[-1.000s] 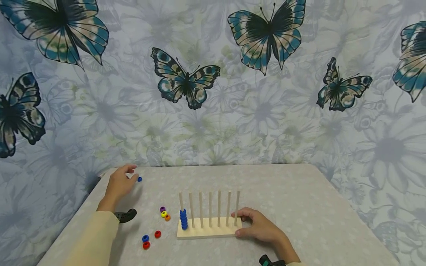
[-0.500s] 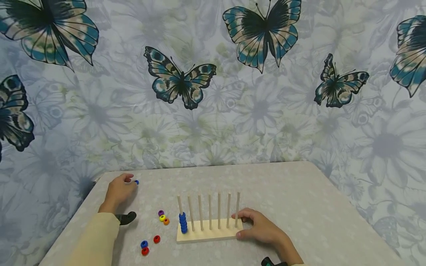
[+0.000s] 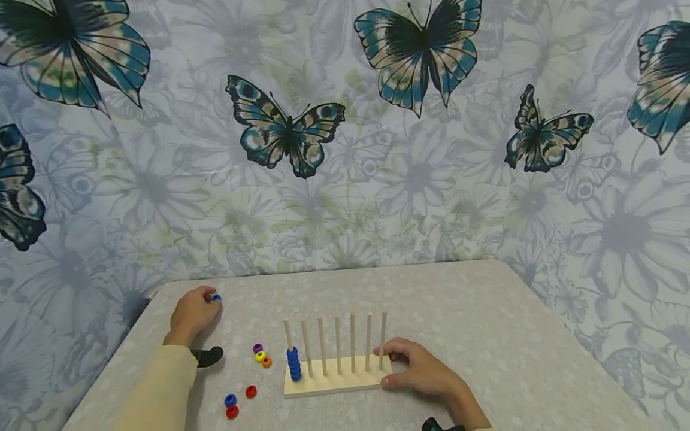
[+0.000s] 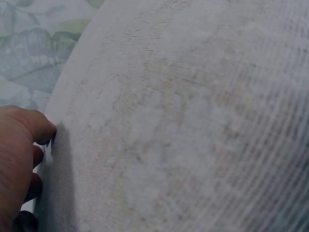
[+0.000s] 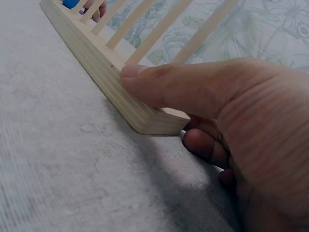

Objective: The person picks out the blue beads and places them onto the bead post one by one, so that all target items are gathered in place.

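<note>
At the far left of the table, my left hand (image 3: 195, 312) pinches a blue bead (image 3: 217, 297) between thumb and fingers. In the left wrist view the fingers mostly cover this bead (image 4: 43, 142), leaving a sliver of blue. My right hand (image 3: 423, 366) grips the right end of a wooden peg stand (image 3: 339, 384), thumb along the front edge and fingers behind. The stand has a row of several upright pegs. Several blue beads (image 3: 293, 364) are stacked on its leftmost peg; the others are bare. The right wrist view shows the thumb (image 5: 159, 84) pressed on the base (image 5: 116, 92).
Left of the stand lie a purple bead (image 3: 257, 348), a yellow bead (image 3: 260, 357) and an orange bead (image 3: 266, 363) close together. Nearer the front are a red bead (image 3: 251, 391), a blue bead (image 3: 230, 400) and another red bead (image 3: 232, 412). A butterfly-patterned backdrop (image 3: 345, 227) rises behind the table.
My left fingers have closed from a loose spread onto the blue bead. The right hand keeps its grip on the stand. The head view has shifted slightly.
</note>
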The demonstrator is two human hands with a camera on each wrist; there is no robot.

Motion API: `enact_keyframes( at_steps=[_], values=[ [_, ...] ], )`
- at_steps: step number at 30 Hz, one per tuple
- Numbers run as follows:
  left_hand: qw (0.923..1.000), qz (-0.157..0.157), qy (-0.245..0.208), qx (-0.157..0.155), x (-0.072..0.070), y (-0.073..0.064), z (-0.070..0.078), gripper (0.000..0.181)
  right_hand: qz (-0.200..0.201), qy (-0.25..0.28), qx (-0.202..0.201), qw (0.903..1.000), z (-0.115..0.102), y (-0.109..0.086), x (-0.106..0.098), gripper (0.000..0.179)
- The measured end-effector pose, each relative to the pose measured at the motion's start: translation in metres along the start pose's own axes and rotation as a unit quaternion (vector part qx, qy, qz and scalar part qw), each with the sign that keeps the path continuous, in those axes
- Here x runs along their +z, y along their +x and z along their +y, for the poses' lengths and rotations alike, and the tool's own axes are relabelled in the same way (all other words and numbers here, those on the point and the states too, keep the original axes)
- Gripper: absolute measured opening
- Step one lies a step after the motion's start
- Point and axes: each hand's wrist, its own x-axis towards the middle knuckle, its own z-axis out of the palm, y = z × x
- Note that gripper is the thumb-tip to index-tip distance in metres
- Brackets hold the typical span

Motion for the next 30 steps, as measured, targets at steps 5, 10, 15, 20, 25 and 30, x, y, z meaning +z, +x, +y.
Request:
enact_keyframes(
  at_steps=[5,10,15,20,25,30],
  values=[
    [0.9999,0.002,0.004,-0.010,0.003,0.000,0.002,0.048,-0.005,0.013,0.002,0.9999,-0.001,-0.002,-0.002,0.044],
    [1.0000,0.004,0.007,0.004,0.002,-0.005,-0.001,0.045,-0.005,0.014,0.005,0.9999,-0.002,-0.001,-0.001,0.046],
    [0.9990,0.024,0.012,0.035,0.004,-0.005,0.000,0.042,-0.001,0.001,-0.001,1.0000,-0.002,-0.002,-0.002,0.047],
    [0.9977,0.035,0.002,0.058,0.004,-0.009,-0.004,0.040,0.000,0.003,0.004,1.0000,-0.001,-0.003,-0.001,0.047],
    [0.9972,0.056,-0.002,0.049,0.000,-0.014,-0.004,0.039,-0.005,-0.005,0.000,1.0000,-0.002,0.001,0.001,0.047],
    [0.9946,0.078,-0.018,0.067,-0.010,-0.019,0.005,0.038,0.002,-0.017,0.006,0.9998,-0.001,0.002,0.002,0.046]
  ],
)
